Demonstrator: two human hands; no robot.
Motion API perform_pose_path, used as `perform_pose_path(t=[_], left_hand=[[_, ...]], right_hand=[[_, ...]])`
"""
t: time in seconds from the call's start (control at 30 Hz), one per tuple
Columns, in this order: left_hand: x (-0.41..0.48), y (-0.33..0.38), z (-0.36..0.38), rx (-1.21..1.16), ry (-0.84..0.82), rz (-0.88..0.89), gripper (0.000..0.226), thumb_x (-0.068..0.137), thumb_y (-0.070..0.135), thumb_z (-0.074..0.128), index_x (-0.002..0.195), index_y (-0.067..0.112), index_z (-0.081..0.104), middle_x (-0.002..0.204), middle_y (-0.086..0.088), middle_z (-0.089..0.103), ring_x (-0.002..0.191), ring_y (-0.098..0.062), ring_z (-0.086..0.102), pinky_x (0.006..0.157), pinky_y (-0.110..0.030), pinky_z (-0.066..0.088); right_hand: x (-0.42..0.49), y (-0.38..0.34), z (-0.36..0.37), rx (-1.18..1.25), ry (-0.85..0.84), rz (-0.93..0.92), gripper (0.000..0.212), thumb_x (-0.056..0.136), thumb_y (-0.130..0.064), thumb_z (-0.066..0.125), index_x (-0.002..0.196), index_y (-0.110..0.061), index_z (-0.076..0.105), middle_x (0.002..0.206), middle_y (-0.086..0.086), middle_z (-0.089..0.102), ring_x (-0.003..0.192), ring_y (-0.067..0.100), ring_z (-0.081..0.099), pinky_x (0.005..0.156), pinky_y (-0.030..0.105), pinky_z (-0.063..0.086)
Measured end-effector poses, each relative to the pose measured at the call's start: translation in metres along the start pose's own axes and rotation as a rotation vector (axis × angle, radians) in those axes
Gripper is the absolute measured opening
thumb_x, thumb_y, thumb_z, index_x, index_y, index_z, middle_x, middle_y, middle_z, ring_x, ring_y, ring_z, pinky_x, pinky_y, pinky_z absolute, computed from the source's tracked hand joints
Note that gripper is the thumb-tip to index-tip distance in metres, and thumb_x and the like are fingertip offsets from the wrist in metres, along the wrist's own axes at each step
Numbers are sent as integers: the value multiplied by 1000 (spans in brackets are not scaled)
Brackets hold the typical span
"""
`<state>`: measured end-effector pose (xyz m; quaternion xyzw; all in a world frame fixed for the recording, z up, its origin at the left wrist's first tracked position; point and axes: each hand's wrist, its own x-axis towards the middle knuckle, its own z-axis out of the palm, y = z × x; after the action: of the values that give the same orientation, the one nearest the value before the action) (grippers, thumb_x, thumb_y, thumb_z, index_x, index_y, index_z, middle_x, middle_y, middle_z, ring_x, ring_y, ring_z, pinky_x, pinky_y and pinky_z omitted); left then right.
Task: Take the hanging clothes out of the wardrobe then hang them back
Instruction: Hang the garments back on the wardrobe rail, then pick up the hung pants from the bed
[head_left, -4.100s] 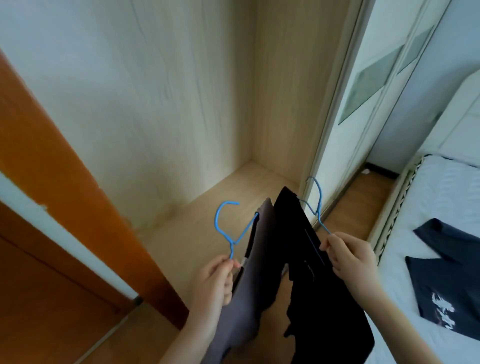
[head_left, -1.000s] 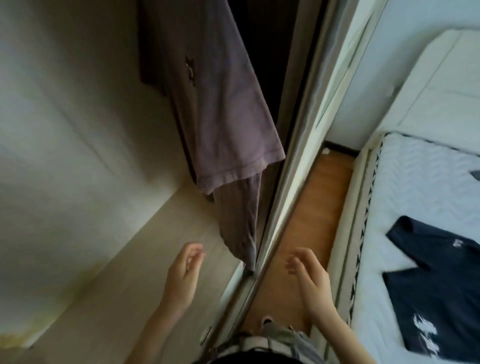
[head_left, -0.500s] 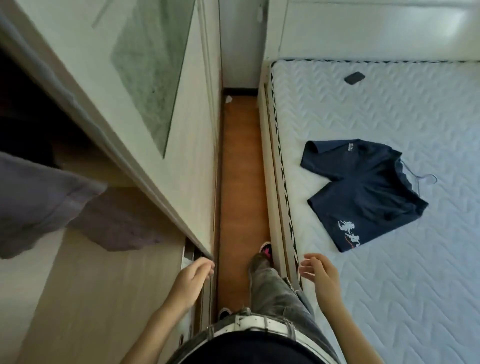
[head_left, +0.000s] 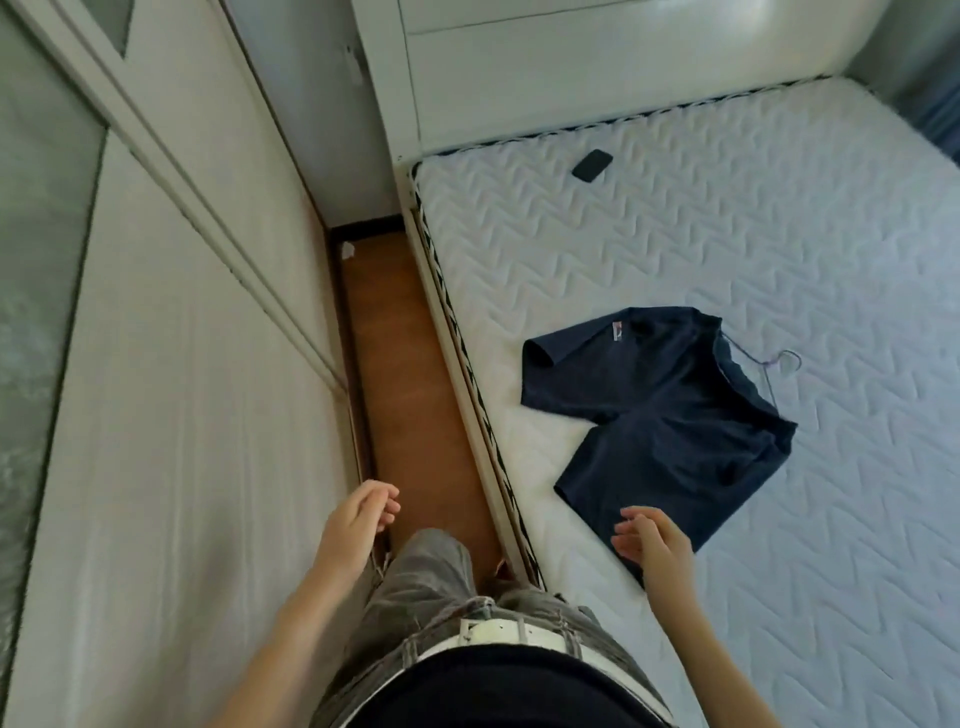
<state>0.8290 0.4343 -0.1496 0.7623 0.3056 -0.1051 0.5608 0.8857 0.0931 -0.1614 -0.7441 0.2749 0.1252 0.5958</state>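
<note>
Wooden floor (head_left: 410, 395) beside white bed (head_left: 649, 234)

Navy T-shirt (head_left: 657, 421) on hanger (head_left: 779, 364) lies crumpled on mattress (head_left: 675, 234).

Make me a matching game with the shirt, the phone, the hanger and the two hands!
Things:
1. navy T-shirt
2. dark phone
3. hanger
4. left hand and right hand

States:
A. near the headboard end of the mattress
B. empty, fingers loosely open
C. spread flat on the mattress
D. hook poking out of the shirt's collar

Pairs: 1-C, 2-A, 3-D, 4-B
</note>
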Motion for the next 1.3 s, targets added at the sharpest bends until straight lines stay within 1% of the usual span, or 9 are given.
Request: perform_pose_path(t=[0.23,0.37,0.5,0.63,0.77,0.87,0.93,1.13,1.3], left_hand=[[111,16,-43,49,1,-100,26,104,12,43,91,12,67,88,-13,67,84,-28,63,74,-27,49],[211,54,-61,114,-51,-100,25,103,15,45,90,16,66,88,-10,67,88,-30,64,77,-32,49],[302,132,-62,312,-263,2,26,103,21,46,87,22,66,87,-3,69,87,-23,64,82,-36,50],[367,221,-27,518,-525,205,25,103,19,46,88,23,66,87,2,69,87,-11,64,77,-20,47],[417,290,51,671,-754,321,22,103,19,47,91,25,65,91,7,68,87,0,62,75,-13,44],[443,323,131,813,-887,428,27,103,19,47,84,34,60,86,8,66,85,-3,62,78,-27,45],[454,336,191,906,-948,523,24,103,21,46,87,29,62,86,4,67,86,-10,63,81,-33,48],[479,326,392,1032,-1065,719,15,100,21,48,98,19,63,90,-2,65,84,-21,60,75,-33,44],[504,278,566,1107,-1093,926,26,97,22,51,119,12,60,114,-7,60,103,-24,58,97,-40,46]], right_hand=[[99,-71,71,-1,2,-48,24,96,-6,45,94,-5,69,84,21,69,76,31,68,73,38,57],[147,-92,112,66,103,-16,23,97,-4,45,95,-5,68,86,24,68,78,32,68,67,30,58],[163,-113,139,185,267,64,23,97,-2,45,93,-3,68,86,26,67,74,31,66,63,27,59],[168,-124,147,275,441,136,24,98,-2,44,93,-2,68,85,28,67,75,35,66,62,29,58],[176,-120,139,343,635,216,24,98,-3,45,92,-5,68,83,26,67,78,40,66,69,38,56],[192,-112,123,354,753,239,24,98,-5,45,92,-9,68,82,16,69,80,37,68,72,41,57],[213,-103,107,354,835,241,23,98,-5,46,95,-11,67,86,11,69,82,30,68,77,41,57],[311,-23,61,166,960,295,31,97,-10,49,126,-14,58,121,-1,59,111,13,56,100,35,46],[403,76,46,-155,968,375,50,95,-14,52,144,-10,43,149,6,42,140,20,35,115,41,31]])
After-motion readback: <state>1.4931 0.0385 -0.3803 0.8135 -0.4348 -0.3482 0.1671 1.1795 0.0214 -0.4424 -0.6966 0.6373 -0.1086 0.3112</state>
